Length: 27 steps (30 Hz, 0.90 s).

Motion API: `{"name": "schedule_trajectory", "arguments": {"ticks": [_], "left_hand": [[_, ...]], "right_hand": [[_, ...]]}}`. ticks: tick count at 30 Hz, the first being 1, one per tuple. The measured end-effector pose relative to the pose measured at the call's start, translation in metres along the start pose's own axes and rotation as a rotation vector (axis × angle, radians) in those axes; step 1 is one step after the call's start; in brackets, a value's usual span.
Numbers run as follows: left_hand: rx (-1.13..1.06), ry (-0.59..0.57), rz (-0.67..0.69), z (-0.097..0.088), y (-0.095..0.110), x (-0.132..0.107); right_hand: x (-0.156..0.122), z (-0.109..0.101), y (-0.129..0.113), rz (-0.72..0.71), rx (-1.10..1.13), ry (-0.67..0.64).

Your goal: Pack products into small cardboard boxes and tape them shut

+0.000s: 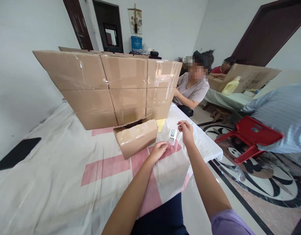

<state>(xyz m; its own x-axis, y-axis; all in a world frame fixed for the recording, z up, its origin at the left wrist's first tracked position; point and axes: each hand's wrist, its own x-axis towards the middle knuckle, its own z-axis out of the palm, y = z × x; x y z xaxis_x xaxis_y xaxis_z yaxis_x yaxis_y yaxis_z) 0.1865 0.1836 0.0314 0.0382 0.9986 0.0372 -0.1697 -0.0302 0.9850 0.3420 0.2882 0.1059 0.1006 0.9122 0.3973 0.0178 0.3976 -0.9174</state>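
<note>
My left hand rests on the white and pink cloth beside a small open cardboard box, its fingers curled and close to a small white device with a little screen. My right hand hovers just right of that device with the fingertips pinched together; nothing shows between them. The device stands on the cloth between my two hands, touching neither that I can make out.
A wall of stacked, taped cardboard boxes stands behind the small box. A person sits past the table's far right corner, another further back. A red plastic chair and someone in a blue shirt are at right. The table edge drops off beside my right arm.
</note>
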Motion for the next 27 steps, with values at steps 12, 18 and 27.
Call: {"name": "schedule_trajectory", "arguments": {"ticks": [12,18,27], "left_hand": [[-0.213,-0.194,-0.035,0.013,0.020,-0.028],[-0.190,-0.187,-0.117,0.015,0.017,-0.029],[-0.231,-0.191,-0.070,0.018,0.036,-0.041]], "right_hand": [[-0.016,0.046,-0.037,0.035,0.465,0.108],[-0.022,0.063,-0.022,0.062,0.457,0.226],[-0.019,0.056,-0.021,0.053,0.420,0.348]]}}
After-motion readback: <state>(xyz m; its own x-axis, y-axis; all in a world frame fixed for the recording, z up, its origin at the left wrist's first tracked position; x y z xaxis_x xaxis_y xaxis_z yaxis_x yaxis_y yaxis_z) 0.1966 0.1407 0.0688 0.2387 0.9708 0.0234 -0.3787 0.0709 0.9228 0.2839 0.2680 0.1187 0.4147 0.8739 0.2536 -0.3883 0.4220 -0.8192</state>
